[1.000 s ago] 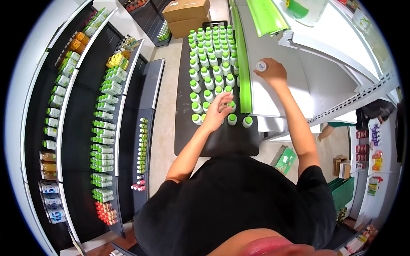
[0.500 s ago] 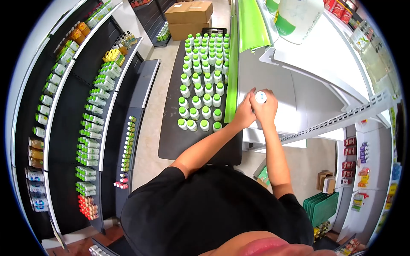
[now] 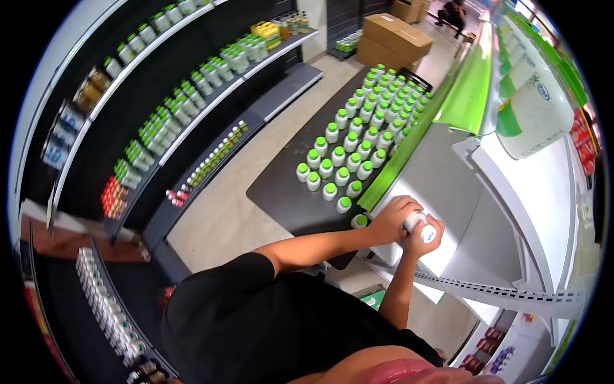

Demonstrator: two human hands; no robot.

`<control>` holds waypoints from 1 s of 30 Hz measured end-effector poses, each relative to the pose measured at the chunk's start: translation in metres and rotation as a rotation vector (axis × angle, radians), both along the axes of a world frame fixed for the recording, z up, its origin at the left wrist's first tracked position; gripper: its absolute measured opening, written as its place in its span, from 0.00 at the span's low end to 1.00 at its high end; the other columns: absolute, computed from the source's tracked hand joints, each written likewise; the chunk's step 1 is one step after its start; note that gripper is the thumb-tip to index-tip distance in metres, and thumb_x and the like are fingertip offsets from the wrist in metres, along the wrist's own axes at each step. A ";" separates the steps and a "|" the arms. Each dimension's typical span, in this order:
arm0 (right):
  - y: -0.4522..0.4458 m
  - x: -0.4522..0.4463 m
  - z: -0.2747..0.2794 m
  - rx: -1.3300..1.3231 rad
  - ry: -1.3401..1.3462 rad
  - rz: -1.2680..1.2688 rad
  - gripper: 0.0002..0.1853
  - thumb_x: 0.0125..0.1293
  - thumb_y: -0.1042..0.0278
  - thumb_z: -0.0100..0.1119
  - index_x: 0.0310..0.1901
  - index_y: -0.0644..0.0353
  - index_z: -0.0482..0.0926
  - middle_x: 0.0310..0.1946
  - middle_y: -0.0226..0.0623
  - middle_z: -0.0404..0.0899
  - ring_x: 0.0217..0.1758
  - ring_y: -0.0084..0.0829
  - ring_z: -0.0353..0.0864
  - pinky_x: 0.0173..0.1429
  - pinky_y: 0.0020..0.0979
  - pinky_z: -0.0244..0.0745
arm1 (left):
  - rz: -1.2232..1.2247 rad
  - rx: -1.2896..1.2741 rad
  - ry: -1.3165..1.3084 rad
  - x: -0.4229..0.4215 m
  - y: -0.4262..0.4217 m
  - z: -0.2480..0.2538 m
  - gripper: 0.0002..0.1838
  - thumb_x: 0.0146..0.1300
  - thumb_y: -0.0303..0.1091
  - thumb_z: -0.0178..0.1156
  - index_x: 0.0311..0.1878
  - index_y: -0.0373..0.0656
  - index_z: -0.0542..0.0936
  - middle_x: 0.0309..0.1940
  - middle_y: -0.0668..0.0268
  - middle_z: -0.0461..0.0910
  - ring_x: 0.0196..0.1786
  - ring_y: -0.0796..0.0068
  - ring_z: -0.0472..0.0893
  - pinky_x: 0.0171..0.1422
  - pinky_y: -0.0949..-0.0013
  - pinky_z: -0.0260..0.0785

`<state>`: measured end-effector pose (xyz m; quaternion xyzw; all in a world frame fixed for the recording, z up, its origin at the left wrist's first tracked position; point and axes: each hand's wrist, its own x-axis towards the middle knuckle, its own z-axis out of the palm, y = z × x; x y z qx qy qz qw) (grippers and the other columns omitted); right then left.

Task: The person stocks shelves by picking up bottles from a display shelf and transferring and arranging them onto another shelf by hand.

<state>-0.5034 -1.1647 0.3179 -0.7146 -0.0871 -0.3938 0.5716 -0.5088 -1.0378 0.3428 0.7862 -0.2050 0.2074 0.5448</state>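
Note:
A white bottle (image 3: pixel 413 219) lies tilted between my two hands, its round white end with a small blue mark facing me. The fingers of my left hand (image 3: pixel 392 219) are closed around its far part. My right hand (image 3: pixel 423 238) grips it near the white end. Part of the bottle is hidden by my fingers. Just below my hands is a white shelf (image 3: pixel 428 185) with a green front strip (image 3: pixel 409 153). Many white bottles with green caps (image 3: pixel 343 173) stand in rows on the black table (image 3: pixel 281 192) to the left.
Large clear jugs (image 3: pixel 540 121) stand on the upper shelf at right. A perforated metal upright (image 3: pixel 499 291) runs close below my hands. Stocked shelving (image 3: pixel 192 121) lines the left side. Cardboard boxes (image 3: pixel 393 41) and a crouching person (image 3: pixel 453 14) are at the back.
My view has turned, so the table and shelf appear slanted. My hands appear lower and further right, and more of the bottle's side shows between them.

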 end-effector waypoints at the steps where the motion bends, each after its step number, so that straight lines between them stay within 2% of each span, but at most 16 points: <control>1: -0.003 -0.008 -0.001 -0.074 -0.026 -0.009 0.12 0.54 0.69 0.68 0.38 0.64 0.80 0.35 0.41 0.77 0.38 0.37 0.77 0.48 0.37 0.74 | -0.013 -0.003 -0.004 -0.010 0.002 -0.004 0.30 0.42 0.23 0.70 0.54 0.41 0.76 0.52 0.57 0.77 0.60 0.53 0.73 0.67 0.55 0.65; 5: 0.004 -0.063 -0.001 -0.179 -0.162 0.020 0.12 0.55 0.67 0.68 0.37 0.67 0.80 0.33 0.44 0.77 0.35 0.39 0.76 0.44 0.37 0.73 | -0.106 -0.022 -0.051 -0.061 0.014 -0.007 0.30 0.43 0.23 0.72 0.54 0.40 0.76 0.51 0.58 0.79 0.57 0.53 0.76 0.64 0.57 0.68; 8: 0.025 -0.113 -0.002 -0.177 -0.120 0.144 0.12 0.57 0.66 0.68 0.33 0.67 0.79 0.29 0.44 0.76 0.31 0.39 0.76 0.39 0.37 0.72 | -0.178 -0.018 0.161 -0.120 0.045 -0.011 0.31 0.40 0.24 0.73 0.54 0.42 0.77 0.50 0.58 0.80 0.56 0.54 0.77 0.62 0.58 0.69; 11: 0.064 -0.165 -0.012 -0.211 0.000 0.347 0.11 0.57 0.65 0.68 0.34 0.64 0.79 0.30 0.44 0.78 0.32 0.39 0.78 0.40 0.36 0.73 | -0.206 0.010 0.429 -0.180 0.101 -0.026 0.32 0.37 0.26 0.72 0.54 0.41 0.80 0.47 0.56 0.82 0.53 0.54 0.80 0.60 0.58 0.72; 16: 0.154 -0.243 -0.007 -0.449 0.221 0.891 0.12 0.54 0.69 0.74 0.36 0.62 0.80 0.32 0.43 0.81 0.34 0.41 0.83 0.41 0.36 0.77 | 0.090 0.086 0.666 -0.320 0.198 -0.055 0.36 0.36 0.30 0.76 0.57 0.41 0.79 0.50 0.58 0.82 0.55 0.57 0.81 0.61 0.61 0.72; 19: 0.205 -0.286 -0.007 -0.657 0.361 1.247 0.13 0.58 0.67 0.71 0.40 0.63 0.81 0.34 0.44 0.84 0.36 0.38 0.84 0.44 0.33 0.77 | 0.186 -0.148 0.751 -0.420 0.235 -0.070 0.36 0.39 0.30 0.77 0.58 0.42 0.79 0.50 0.59 0.82 0.54 0.62 0.81 0.60 0.63 0.72; 20: 0.222 -0.305 -0.007 -0.703 0.441 1.337 0.14 0.59 0.65 0.72 0.42 0.63 0.80 0.34 0.46 0.84 0.37 0.41 0.84 0.44 0.34 0.77 | 0.187 -0.299 0.766 -0.452 0.243 -0.087 0.36 0.42 0.30 0.77 0.59 0.42 0.78 0.48 0.61 0.83 0.51 0.67 0.81 0.57 0.65 0.73; 22: 0.250 -0.342 -0.012 -0.865 0.549 1.488 0.17 0.62 0.60 0.70 0.47 0.62 0.80 0.35 0.49 0.84 0.38 0.42 0.85 0.45 0.35 0.78 | 0.266 -0.445 0.831 -0.513 0.253 -0.092 0.35 0.43 0.30 0.76 0.59 0.41 0.78 0.47 0.61 0.84 0.50 0.67 0.82 0.55 0.65 0.74; 23: 0.263 -0.364 -0.008 -0.942 0.544 1.562 0.18 0.63 0.59 0.69 0.49 0.60 0.79 0.36 0.51 0.84 0.39 0.47 0.86 0.45 0.37 0.78 | 0.294 -0.520 0.870 -0.542 0.251 -0.095 0.34 0.43 0.30 0.76 0.58 0.41 0.78 0.46 0.62 0.84 0.49 0.68 0.82 0.54 0.65 0.75; 25: 0.284 -0.403 -0.029 -1.048 0.400 1.647 0.19 0.64 0.58 0.68 0.51 0.59 0.79 0.38 0.53 0.85 0.41 0.51 0.85 0.46 0.40 0.78 | 0.450 -0.479 0.928 -0.590 0.247 -0.115 0.35 0.41 0.32 0.76 0.58 0.41 0.78 0.44 0.60 0.84 0.47 0.66 0.83 0.52 0.65 0.75; 27: 0.303 -0.440 -0.038 -1.119 0.385 1.738 0.20 0.64 0.57 0.68 0.53 0.58 0.78 0.40 0.53 0.85 0.42 0.53 0.85 0.46 0.41 0.78 | 0.615 -0.489 0.986 -0.628 0.239 -0.122 0.36 0.40 0.33 0.76 0.58 0.41 0.78 0.45 0.58 0.84 0.47 0.64 0.83 0.52 0.65 0.76; 28: 0.312 -0.456 -0.041 -1.153 0.372 1.777 0.21 0.64 0.56 0.68 0.53 0.58 0.78 0.41 0.54 0.85 0.43 0.54 0.85 0.46 0.42 0.78 | 0.769 -0.388 0.816 -0.645 0.230 -0.140 0.38 0.37 0.33 0.75 0.58 0.42 0.79 0.47 0.55 0.83 0.49 0.60 0.83 0.55 0.63 0.75; 30: 0.330 -0.483 -0.047 -1.273 0.406 1.851 0.20 0.64 0.57 0.68 0.55 0.54 0.79 0.42 0.53 0.85 0.40 0.51 0.85 0.45 0.40 0.78 | 0.889 -0.378 0.759 -0.676 0.220 -0.161 0.41 0.35 0.35 0.74 0.61 0.40 0.78 0.49 0.53 0.83 0.52 0.56 0.82 0.57 0.61 0.74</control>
